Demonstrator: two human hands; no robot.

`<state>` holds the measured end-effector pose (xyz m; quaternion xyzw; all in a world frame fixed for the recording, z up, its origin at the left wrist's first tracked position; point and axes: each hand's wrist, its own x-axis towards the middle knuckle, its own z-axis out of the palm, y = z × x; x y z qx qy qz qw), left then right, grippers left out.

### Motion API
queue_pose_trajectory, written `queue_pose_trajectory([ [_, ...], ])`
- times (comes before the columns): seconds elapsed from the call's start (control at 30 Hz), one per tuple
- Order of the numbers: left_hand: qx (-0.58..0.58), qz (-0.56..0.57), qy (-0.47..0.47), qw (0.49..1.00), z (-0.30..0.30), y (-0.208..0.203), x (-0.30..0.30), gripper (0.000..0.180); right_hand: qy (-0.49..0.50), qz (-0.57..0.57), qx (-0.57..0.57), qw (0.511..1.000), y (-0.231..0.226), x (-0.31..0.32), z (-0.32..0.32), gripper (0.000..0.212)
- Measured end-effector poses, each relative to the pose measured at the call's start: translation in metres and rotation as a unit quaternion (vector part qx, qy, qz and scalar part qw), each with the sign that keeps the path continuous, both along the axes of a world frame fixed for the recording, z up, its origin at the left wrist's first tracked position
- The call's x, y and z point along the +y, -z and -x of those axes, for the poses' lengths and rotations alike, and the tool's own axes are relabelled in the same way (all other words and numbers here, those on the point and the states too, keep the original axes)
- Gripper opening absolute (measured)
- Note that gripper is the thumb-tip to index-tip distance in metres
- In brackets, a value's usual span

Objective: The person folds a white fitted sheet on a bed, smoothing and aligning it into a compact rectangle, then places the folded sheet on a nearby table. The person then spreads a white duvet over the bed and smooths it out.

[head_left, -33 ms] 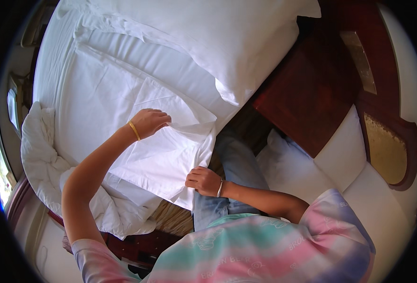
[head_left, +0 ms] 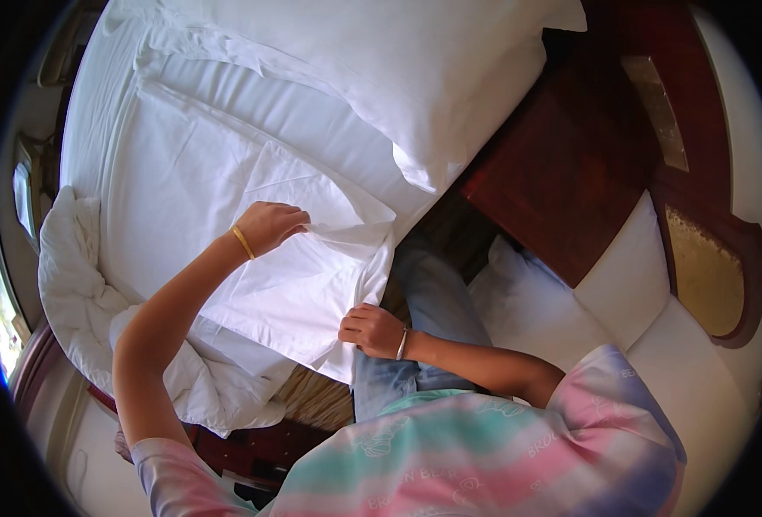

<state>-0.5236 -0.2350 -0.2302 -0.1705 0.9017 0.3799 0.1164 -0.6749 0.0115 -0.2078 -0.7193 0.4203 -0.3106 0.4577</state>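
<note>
A white pillowcase (head_left: 290, 271) lies across the near part of the bed, its open end towards me. My left hand (head_left: 271, 227), a yellow band at its wrist, pinches the upper layer and lifts it a little, so the mouth gapes. At the near right corner my right hand (head_left: 372, 330), wearing a pale bracelet, is closed on the pillowcase's edge beside my jeans. The fingertips of both hands are partly hidden in the cloth folds.
A plump white pillow (head_left: 415, 77) rests at the far side of the bed. A bunched white duvet (head_left: 79, 284) hangs over the left edge. Right of the bed stands a dark red wooden cabinet (head_left: 562, 172), with more white pillows (head_left: 631, 258) beside it.
My left hand has shifted very slightly towards me and to the left, still pinching the pillowcase. My right hand has stayed in place.
</note>
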Motion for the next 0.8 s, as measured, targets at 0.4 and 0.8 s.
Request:
queue_pose_trajectory([
  [0.4,-0.067,-0.271,-0.369,0.886,-0.016,-0.018,0.021,0.013,0.018,-0.028,-0.015,0.999,-0.003,-0.011,0.001,0.019],
  [0.8,0.076,0.026,-0.423,0.903,-0.008,0.01,0.002,0.011,0.009,-0.048,-0.016,0.999,-0.008,-0.022,-0.003,0.021],
])
